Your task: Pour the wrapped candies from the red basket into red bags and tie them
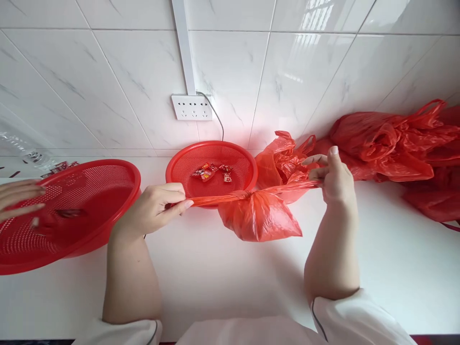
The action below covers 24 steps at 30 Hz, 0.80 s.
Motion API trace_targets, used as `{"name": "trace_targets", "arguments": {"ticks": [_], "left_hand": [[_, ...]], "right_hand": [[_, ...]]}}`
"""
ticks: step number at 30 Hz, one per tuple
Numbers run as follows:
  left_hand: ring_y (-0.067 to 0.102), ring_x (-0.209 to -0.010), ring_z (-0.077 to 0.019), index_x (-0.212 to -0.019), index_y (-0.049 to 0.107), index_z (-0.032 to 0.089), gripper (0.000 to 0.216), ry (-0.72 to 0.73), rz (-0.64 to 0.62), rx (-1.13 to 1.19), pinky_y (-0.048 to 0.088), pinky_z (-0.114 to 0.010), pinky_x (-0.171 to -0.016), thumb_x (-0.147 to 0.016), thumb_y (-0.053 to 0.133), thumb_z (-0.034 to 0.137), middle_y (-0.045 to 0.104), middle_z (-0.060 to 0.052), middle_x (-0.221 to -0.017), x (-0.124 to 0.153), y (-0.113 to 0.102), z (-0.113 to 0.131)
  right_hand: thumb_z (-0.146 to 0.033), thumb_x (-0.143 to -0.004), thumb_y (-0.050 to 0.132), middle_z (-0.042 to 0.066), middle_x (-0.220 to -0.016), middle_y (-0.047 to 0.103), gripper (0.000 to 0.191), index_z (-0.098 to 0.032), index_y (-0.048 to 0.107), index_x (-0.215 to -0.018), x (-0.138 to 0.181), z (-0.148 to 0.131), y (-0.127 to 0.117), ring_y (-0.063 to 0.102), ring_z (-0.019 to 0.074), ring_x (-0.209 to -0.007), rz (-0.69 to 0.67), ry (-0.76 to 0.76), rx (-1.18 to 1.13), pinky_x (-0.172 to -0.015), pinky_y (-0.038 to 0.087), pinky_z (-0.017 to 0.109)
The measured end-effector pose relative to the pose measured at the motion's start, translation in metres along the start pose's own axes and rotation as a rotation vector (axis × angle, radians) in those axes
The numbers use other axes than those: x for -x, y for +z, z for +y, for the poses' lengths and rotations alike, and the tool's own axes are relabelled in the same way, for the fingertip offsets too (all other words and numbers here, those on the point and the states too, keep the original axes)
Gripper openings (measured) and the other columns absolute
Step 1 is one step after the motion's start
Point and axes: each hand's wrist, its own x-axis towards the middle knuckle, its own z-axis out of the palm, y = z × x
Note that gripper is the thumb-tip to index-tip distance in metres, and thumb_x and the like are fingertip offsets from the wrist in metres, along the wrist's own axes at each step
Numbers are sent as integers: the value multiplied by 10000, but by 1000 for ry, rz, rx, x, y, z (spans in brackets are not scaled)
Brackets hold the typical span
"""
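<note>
A red plastic bag (pixel 259 218) hangs between my two hands, its handles drawn out tight to both sides and gathered into what looks like a knot above a bulging bottom. My left hand (pixel 158 207) pinches the left handle between thumb and fingers. The right handle end is gripped in my right hand (pixel 334 179), whose thumb points up. What the bag holds is hidden inside it. Just behind the bag stands a round red basket (pixel 212 148) with a few small red wrapped packets (pixel 212 172) in it.
At left is a larger red basket (pixel 125 175), with another person's hand (pixel 17 199) over it. More red bags (pixel 388 143) are piled at right along the tiled wall, and a crumpled one (pixel 282 158) lies nearer. A socket strip (pixel 194 107) is on the wall. The white table (pixel 230 282) lies below.
</note>
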Motion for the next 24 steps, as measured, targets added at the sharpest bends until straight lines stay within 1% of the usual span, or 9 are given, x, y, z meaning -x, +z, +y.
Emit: {"name": "trace_targets", "arguments": {"ticks": [5, 8, 10, 13, 15, 17, 19, 21, 24], "left_hand": [[469, -549, -94, -588, 609, 199, 353, -98, -175, 32, 374, -238, -542, -892, 487, 331, 527, 9, -633, -9, 13, 2], [547, -614, -119, -753, 703, 233, 298, -178, -272, 34, 423, -243, -574, -873, 499, 413, 605, -4, -733, -16, 23, 5], [602, -728, -149, -1009, 697, 271, 310, -238, -235, 35, 471, -256, -641, -840, 538, 477, 654, -18, -909, -18, 26, 7], [621, -876, -175, -1189, 613, 314, 415, -330, -72, 6, 501, -280, -742, -842, 526, 525, 653, -22, -1080, -18, 26, 9], [627, -896, -182, -1158, 630, 316, 389, -373, -25, -22, 506, -284, -750, -865, 487, 529, 669, -19, -1059, -18, 25, 10], [637, -894, -191, -1134, 643, 314, 382, -390, -38, -40, 511, -286, -741, -866, 482, 534, 687, -16, -1020, -18, 24, 10], [643, -903, -198, -1109, 654, 312, 368, -372, -74, -49, 514, -291, -755, -865, 485, 529, 699, -10, -1007, -19, 26, 10], [647, -912, -203, -1090, 659, 310, 355, -345, -105, -49, 515, -296, -773, -868, 481, 522, 704, -7, -1010, -20, 29, 11], [653, -914, -202, -1096, 650, 313, 355, -339, -139, -34, 517, -293, -783, -870, 478, 525, 707, -7, -1017, -23, 34, 11]], "right_hand": [[-629, -849, 477, -45, -471, 322, 476, -190, 647, -775, 5, 4, -13, 301, 92, -417, -127, -3, 233, -446, 244, 275], [-602, -842, 502, -4, -554, 495, 440, -208, 680, -759, 11, 1, -16, 475, 133, -517, -231, -22, 505, -503, 375, 273], [-553, -851, 521, 51, -814, 643, 388, -212, 696, -790, 15, -3, -16, 593, 184, -715, -183, -124, 614, -622, 457, 310], [-478, -864, 543, 77, -1124, 625, 298, -226, 681, -943, 26, -9, -3, 610, 229, -951, -156, -301, 609, -772, 493, 369], [-474, -858, 559, 69, -1129, 630, 318, -245, 639, -1065, 41, -7, 18, 610, 227, -992, -352, -368, 551, -816, 504, 378], [-496, -799, 631, 78, -1229, 592, 482, -264, 563, -1217, 61, 3, 43, 594, 243, -1061, -635, -425, 551, -873, 497, 390], [-477, -704, 727, 119, -1446, 395, 732, -298, 453, -1359, 80, 20, 64, 546, 309, -1147, -777, -442, 709, -897, 480, 442], [-341, -749, 703, 150, -1453, 368, 706, -303, 418, -1394, 94, 37, 72, 513, 338, -1183, -792, -466, 876, -920, 449, 477], [-96, -823, 510, 117, -1158, 582, 484, -262, 539, -1276, 100, 50, 54, 600, 253, -995, -794, -482, 931, -829, 472, 389]]}}
